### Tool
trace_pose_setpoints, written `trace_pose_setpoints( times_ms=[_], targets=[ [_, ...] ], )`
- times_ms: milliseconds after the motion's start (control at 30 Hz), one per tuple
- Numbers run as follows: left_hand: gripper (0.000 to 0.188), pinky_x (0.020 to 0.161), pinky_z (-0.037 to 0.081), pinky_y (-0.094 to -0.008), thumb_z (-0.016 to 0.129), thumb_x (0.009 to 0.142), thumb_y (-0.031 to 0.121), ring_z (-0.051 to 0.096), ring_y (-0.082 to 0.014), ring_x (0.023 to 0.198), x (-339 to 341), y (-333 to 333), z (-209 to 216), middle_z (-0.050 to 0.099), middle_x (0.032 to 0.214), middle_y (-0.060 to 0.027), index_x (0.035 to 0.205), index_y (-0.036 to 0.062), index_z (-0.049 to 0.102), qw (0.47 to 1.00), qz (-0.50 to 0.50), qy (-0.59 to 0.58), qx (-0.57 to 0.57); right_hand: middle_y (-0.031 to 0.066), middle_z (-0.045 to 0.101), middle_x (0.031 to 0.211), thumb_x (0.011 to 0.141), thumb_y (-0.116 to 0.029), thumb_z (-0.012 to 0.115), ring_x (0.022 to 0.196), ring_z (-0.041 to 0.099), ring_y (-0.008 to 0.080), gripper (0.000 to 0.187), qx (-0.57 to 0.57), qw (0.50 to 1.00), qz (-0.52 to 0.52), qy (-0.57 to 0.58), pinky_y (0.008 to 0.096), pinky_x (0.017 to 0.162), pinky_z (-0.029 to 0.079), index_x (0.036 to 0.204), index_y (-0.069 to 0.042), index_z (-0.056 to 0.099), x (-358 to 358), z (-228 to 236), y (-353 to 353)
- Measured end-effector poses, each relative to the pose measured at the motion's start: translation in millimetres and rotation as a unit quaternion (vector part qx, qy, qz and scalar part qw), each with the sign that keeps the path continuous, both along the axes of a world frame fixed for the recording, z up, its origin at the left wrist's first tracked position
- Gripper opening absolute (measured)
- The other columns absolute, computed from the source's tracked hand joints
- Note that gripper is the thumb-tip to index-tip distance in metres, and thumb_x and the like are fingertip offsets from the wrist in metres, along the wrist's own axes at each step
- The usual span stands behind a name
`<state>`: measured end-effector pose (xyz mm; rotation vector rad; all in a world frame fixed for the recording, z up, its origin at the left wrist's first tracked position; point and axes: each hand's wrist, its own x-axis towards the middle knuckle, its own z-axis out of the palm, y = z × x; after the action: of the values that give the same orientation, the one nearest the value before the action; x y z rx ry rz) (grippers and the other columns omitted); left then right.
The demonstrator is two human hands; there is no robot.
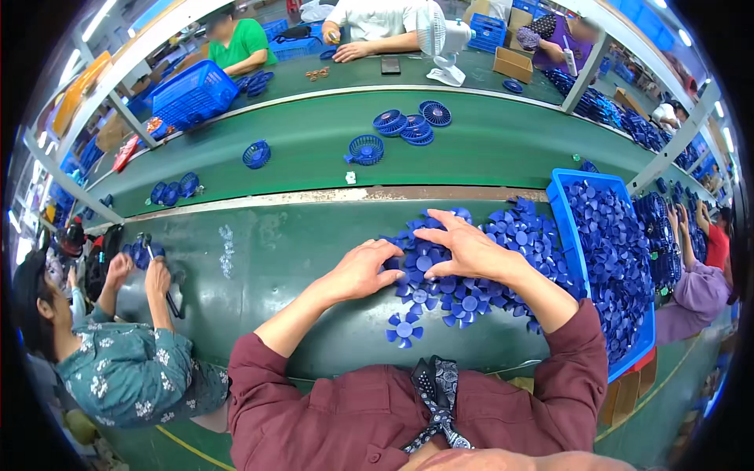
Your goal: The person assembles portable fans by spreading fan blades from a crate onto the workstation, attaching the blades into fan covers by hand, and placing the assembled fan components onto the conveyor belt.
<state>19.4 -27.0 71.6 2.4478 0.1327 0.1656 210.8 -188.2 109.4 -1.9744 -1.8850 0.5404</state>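
A loose heap of small blue plastic fan blades (pixel 518 243) spreads over the green worktop before me. At the heap's left edge rests my left hand (pixel 363 268), its fingers stretched and touching the outer blades. My right hand (pixel 471 250) is spread over the middle of the heap, thumb and fingers apart. Neither hand has a blade gripped that I can see, though some fingertips lie among the pieces. One fan blade (pixel 404 330) sits apart at the near side of the heap. To the right stands a blue bin (pixel 559 206) full of the same blades.
Beyond the worktop runs a green conveyor belt (pixel 306 133) carrying round blue fan housings (pixel 366 149). A co-worker (pixel 133 369) sits on my left with a tool in hand. Across the belt are more people, a blue basket (pixel 195 96) and a white desk fan (pixel 440 39).
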Motion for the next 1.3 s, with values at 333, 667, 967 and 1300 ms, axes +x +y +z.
trace_pose_setpoints(
  times_ms=[333,667,967,1300],
  targets=[
    [0.02,0.077,0.051,-0.0351,0.067,0.083,0.014,0.064,-0.026,0.087,-19,32,-10,0.063,0.091,-0.0132,0.096,0.0006,0.062,0.996,0.051,-0.061,-0.032,0.0214,0.052,0.129,0.074,-0.017,0.073,0.122,0.048,0.0367,0.056,0.139,0.901,-0.375,-0.17,0.0401,0.104,0.038,0.126,-0.004,0.056,100,30,-142],
    [0.018,0.067,0.049,-0.0272,0.064,0.087,0.011,0.06,-0.0141,0.073,-4,30,-54,0.061,0.086,-0.007,0.102,0.0008,0.061,0.968,0.173,-0.152,-0.097,0.0194,0.052,0.129,0.071,-0.022,0.07,0.117,0.051,0.0392,0.062,-0.09,0.805,-0.544,-0.217,0.0452,0.099,0.042,0.13,-0.011,0.054,164,-32,-259],
    [0.015,0.063,0.048,-0.0267,0.063,0.087,0.011,0.057,-0.0121,0.067,-16,26,-103,0.062,0.076,-0.0056,0.099,0.0019,0.062,0.93,0.304,-0.165,-0.12,0.0211,0.055,0.125,0.073,-0.021,0.063,0.111,0.055,0.0396,0.05,-0.048,0.798,-0.546,-0.249,0.0444,0.095,0.046,0.121,-0.005,0.059,187,-66,-271],
    [0.012,0.063,0.049,-0.0288,0.064,0.085,0.011,0.061,-0.0147,0.066,-16,26,-105,0.065,0.08,-0.007,0.095,0.0039,0.063,0.929,0.32,-0.135,-0.125,0.0215,0.067,0.092,0.069,-0.018,0.066,0.089,0.064,0.0375,0.03,0.081,0.758,-0.594,-0.259,0.0426,0.08,0.051,0.095,-0.002,0.067,195,-53,-274]
  ],
)
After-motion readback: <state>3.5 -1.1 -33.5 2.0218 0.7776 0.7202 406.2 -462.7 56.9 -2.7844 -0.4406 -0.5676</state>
